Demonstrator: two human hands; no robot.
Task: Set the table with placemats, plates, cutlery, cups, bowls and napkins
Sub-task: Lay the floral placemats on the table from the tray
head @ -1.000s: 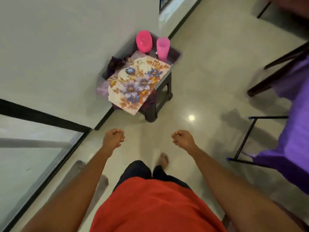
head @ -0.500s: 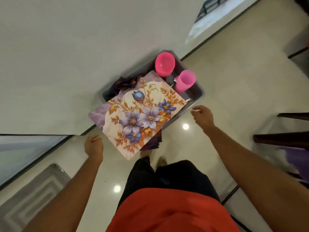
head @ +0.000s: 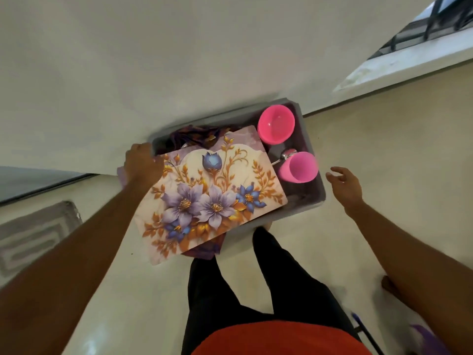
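A grey tub [head: 316,201] stands against the wall in front of me. Across its top lies a floral placemat [head: 212,193] with purple and blue flowers, overhanging the near left side. A pink bowl [head: 276,127] and a pink cup [head: 299,167] stand in the tub's right end, with a metal spoon [head: 286,155] between them. Dark purple napkins [head: 197,135] show behind the placemat. My left hand [head: 142,162] grips the tub's left end beside the placemat's corner, fingertips hidden. My right hand [head: 345,185] hovers open just right of the tub, apart from it.
The white wall [head: 179,60] runs right behind the tub. A grey doormat [head: 33,234] lies on the floor at the left. My legs [head: 256,283] stand close under the tub. A window sill [head: 409,60] is at the upper right.
I have stepped closer to the tub. My left hand rose from below the placemat to the tub's left end. My right hand opened and moved to the tub's right side.
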